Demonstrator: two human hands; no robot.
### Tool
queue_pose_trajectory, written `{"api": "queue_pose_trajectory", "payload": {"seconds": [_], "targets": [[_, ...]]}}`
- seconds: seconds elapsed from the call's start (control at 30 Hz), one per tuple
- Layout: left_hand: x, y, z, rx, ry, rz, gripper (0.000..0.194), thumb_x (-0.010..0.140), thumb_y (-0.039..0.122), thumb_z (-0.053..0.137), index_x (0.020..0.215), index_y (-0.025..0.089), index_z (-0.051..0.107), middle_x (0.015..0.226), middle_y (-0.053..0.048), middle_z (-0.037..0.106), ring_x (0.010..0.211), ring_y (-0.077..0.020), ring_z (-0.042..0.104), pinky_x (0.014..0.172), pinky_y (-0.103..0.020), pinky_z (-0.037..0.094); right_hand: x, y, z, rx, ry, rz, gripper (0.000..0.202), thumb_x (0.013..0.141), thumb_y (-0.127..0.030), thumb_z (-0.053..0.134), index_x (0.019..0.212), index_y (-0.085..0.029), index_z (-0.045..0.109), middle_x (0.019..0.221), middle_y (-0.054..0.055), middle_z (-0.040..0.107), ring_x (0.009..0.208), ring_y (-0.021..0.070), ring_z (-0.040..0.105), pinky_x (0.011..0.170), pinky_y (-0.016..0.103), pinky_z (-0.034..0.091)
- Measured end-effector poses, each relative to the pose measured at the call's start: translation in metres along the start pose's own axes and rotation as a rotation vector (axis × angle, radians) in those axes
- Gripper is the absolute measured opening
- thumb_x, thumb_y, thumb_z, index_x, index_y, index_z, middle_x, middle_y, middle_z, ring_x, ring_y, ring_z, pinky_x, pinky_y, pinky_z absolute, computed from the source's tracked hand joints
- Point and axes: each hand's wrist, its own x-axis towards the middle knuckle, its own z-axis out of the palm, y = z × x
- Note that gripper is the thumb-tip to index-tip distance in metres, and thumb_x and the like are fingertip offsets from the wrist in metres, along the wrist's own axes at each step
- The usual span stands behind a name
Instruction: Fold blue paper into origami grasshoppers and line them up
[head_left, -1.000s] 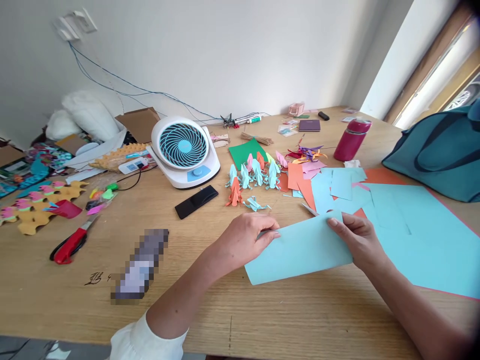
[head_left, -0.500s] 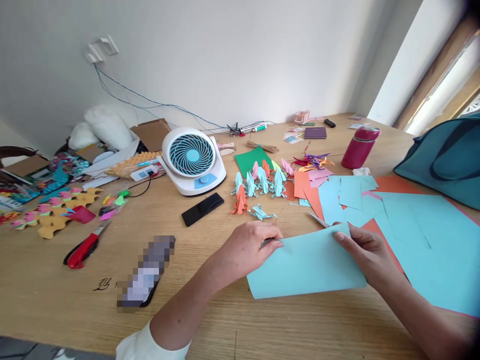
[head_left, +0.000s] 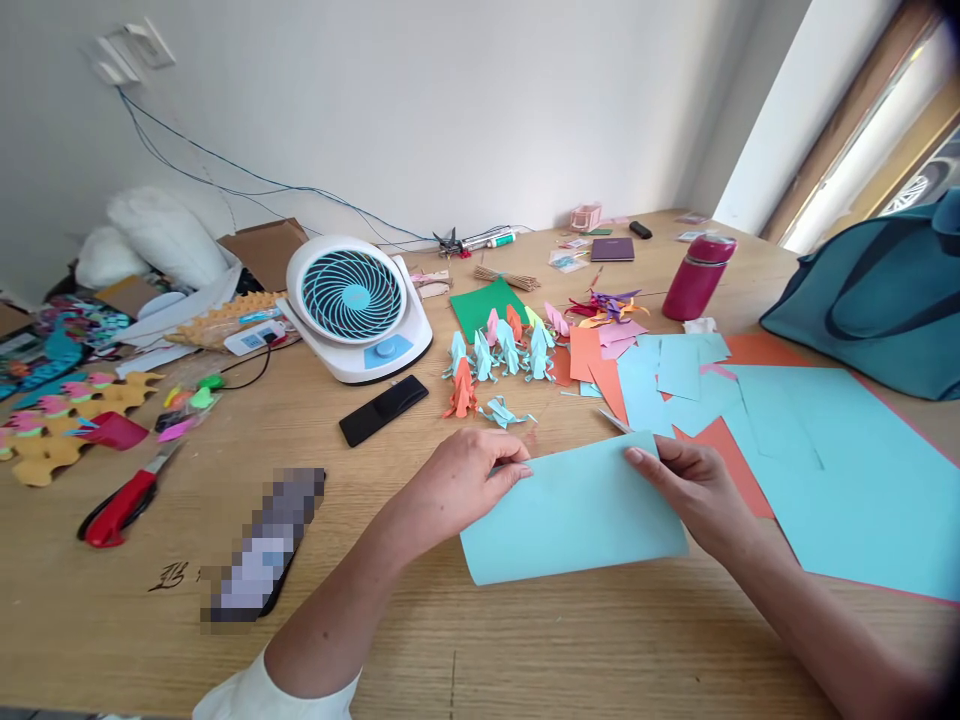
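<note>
A light blue sheet of paper [head_left: 574, 515] is held over the front of the table, tilted toward me. My left hand [head_left: 476, 475] pinches its upper left edge between thumb and fingers. At the upper right corner my right hand [head_left: 694, 480] grips it, thumb on top and fingers behind. Just past the sheet, a metal blade [head_left: 615, 421] pokes out, its other end hidden by the paper. Folded paper figures in light blue, orange and pink stand beyond my hands; a light blue figure [head_left: 504, 411] lies nearest.
Large blue sheets [head_left: 862, 470] and orange pieces spread to the right, near a magenta bottle [head_left: 697, 280] and a teal bag [head_left: 877, 300]. Leftward are a white fan [head_left: 360, 305], a black phone-like slab [head_left: 384, 410], a blurred-out phone [head_left: 270, 550] and red-handled scissors [head_left: 124, 505].
The view has shifted a little, so most things sit further left in the picture. Both hands keep their hold on the blue sheet, which stays in nearly the same pose.
</note>
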Motion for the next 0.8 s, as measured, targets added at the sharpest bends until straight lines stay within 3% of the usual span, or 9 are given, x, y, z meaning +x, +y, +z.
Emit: {"api": "queue_pose_trajectory", "payload": {"seconds": [0.43,0.57,0.8], "targets": [[0.003,0.001,0.003,0.040,-0.004,0.045,0.014,0.091,0.022,0.061,0.079,0.018,0.067,0.079,0.000,0.070,0.071,-0.0126,0.060,0.063,-0.022,0.039,0.005,0.008,-0.003,-0.044,0.109,0.087,0.044,0.065,-0.058,0.078,0.062,-0.018,0.060,0.059,-0.001,0.047,0.053,0.0114,0.040,0.041,0.023,0.034],[0.004,0.002,0.003,0.060,-0.017,0.040,0.015,0.091,0.022,0.061,0.077,0.017,0.065,0.080,0.000,0.070,0.071,-0.0125,0.060,0.064,-0.023,0.038,0.002,0.007,-0.004,-0.084,0.135,0.133,0.048,0.068,-0.063,0.074,0.061,-0.018,0.061,0.058,0.001,0.046,0.053,0.0129,0.040,0.041,0.024,0.035],[0.003,0.004,0.003,0.076,-0.024,0.059,0.017,0.091,0.020,0.061,0.074,0.017,0.063,0.076,0.001,0.067,0.068,-0.0118,0.058,0.062,-0.023,0.036,0.000,0.013,-0.008,-0.122,0.164,0.156,0.041,0.061,-0.057,0.080,0.063,-0.020,0.063,0.057,0.002,0.053,0.050,0.0164,0.046,0.039,0.026,0.039]]}}
